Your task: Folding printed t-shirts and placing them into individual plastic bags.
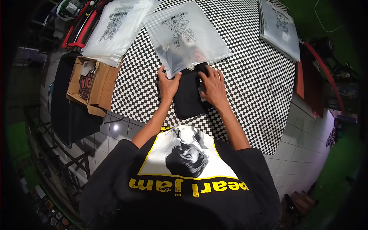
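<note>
A clear printed plastic bag (187,37) lies at an angle on the checkered table, its near edge over the far end of a folded black garment (188,95). How far the cloth reaches inside is hard to make out. My left hand (168,87) has the bag's near left corner between thumb and fingers, beside the cloth. On the garment's right side, my right hand (213,86) grips the dark fabric near the bag's edge. A small white tag (202,94) shows partly under that palm, and a pale print peeks out by the bag.
Stacked printed plastic bags (115,31) lie at the far left; another stack (280,28) sits at the table's far right. An open cardboard box (89,83) with dark red-printed tags rests on a black chair (64,115). The checkered table (250,95) has a curved-looking near edge.
</note>
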Tool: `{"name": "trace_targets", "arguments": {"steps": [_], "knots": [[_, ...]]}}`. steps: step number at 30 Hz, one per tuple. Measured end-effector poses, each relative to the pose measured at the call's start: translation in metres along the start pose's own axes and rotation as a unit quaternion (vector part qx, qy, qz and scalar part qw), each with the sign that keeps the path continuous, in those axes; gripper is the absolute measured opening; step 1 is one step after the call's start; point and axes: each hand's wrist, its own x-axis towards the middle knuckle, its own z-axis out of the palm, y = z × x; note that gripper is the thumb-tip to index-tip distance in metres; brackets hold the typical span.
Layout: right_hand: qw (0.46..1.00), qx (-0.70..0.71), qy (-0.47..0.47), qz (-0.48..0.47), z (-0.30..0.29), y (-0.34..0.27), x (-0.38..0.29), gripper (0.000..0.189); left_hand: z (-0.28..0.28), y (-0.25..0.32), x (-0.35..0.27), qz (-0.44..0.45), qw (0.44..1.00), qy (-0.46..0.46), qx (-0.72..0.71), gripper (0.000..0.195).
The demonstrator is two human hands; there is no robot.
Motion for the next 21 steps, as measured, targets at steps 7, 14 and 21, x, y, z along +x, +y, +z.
{"name": "trace_targets", "arguments": {"steps": [7,14,21], "knots": [[0.991,-0.094,0.017,0.092,-0.007,0.015,0.014,0.055,-0.002,0.006,-0.007,0.020,0.998,0.022,0.055,0.080],[0.995,-0.067,-0.015,0.078,0.010,0.029,0.016,0.057,-0.004,0.015,-0.009,0.009,0.996,0.013,0.087,0.078],[0.998,0.001,-0.042,-0.054,0.027,-0.015,0.012,0.050,-0.001,-0.006,0.006,-0.014,0.996,0.042,-0.079,0.071]]}}
